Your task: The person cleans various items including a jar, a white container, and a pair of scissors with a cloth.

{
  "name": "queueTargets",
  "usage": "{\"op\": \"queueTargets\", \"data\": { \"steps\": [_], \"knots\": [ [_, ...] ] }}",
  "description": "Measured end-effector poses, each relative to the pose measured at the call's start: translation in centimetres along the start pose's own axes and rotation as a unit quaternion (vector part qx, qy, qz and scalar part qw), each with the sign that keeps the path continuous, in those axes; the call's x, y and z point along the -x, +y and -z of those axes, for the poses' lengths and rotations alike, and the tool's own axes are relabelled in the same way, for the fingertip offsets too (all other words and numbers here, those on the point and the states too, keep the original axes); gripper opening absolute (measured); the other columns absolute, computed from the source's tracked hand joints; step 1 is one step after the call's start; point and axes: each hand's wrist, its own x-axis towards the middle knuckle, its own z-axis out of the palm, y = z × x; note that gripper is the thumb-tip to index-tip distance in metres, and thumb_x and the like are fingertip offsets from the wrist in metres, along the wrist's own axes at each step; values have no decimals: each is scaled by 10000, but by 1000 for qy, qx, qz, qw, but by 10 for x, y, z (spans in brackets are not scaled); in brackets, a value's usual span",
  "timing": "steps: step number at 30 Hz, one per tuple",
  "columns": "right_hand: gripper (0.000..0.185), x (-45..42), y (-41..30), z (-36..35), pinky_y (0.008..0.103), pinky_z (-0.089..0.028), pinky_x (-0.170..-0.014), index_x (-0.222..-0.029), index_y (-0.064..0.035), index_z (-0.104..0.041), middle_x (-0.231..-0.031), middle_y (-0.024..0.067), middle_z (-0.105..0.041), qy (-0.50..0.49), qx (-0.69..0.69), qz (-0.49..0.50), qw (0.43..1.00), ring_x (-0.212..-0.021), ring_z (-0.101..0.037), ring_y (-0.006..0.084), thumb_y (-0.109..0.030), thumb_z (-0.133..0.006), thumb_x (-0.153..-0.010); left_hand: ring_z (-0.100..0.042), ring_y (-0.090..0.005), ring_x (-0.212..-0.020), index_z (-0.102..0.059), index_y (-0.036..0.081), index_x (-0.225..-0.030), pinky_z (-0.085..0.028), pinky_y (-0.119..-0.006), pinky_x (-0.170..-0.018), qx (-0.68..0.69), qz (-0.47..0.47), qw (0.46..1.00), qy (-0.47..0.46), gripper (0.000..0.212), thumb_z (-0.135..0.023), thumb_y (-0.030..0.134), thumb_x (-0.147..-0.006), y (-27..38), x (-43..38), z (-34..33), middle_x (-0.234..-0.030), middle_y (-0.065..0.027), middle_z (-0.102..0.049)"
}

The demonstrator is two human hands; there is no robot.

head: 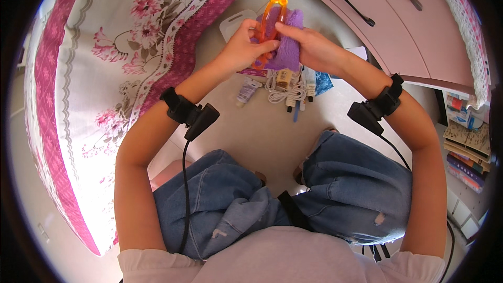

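Observation:
In front of me my left hand (247,45) holds an orange translucent plastic item (281,17) with two round yellow ends at its top. What kind of item it is I cannot tell. My right hand (310,43) grips a purple plush cloth or pouch (291,53) from its right side, and its thumb reaches to the orange plastic. The plush lies behind the orange item, and it hides most of my right fingers. Below both hands, on the floor, are a coiled white cable (289,93), a tube (247,91) and several small bottles (310,86).
A bed or table cover with a floral print (129,47) hangs at the left. Pink drawers (377,19) with dark handles stand at the right. A white plastic container (232,23) sits on the floor (271,133) behind my hands. Books (467,165) fill a shelf at far right.

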Motion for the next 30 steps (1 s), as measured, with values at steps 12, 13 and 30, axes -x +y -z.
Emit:
{"op": "queueTargets", "data": {
  "steps": [12,13,30],
  "knots": [
    [328,-2,6,0,283,-461,-714,-1048,-17,-470,-947,84,-546,55,96,39,993,-812,-554,142,-267,-487,-837,-565,-129,-722,-382,41,-1043,-457,-246,-667,-34,-80,993,-85,346,-586,79,-766,-12,2,5,-875,-72,-543],
    [332,-2,5,2,283,-462,-721,-1052,-14,-468,-954,85,-545,50,104,35,993,-820,-554,145,-267,-486,-838,-569,-140,-731,-376,15,-1025,-455,-254,-667,-18,-81,993,-87,354,-595,87,-757,-12,1,5,-862,-88,-549],
    [332,-3,12,4,327,-386,-877,-1121,20,-396,-1084,107,-481,27,-18,52,998,-975,-500,183,-104,-449,-817,-561,-142,-812,-304,74,-1237,-446,-243,-719,-52,-67,995,-59,551,-594,167,-778,-1,9,10,-945,-94,-525]
  ]
}}
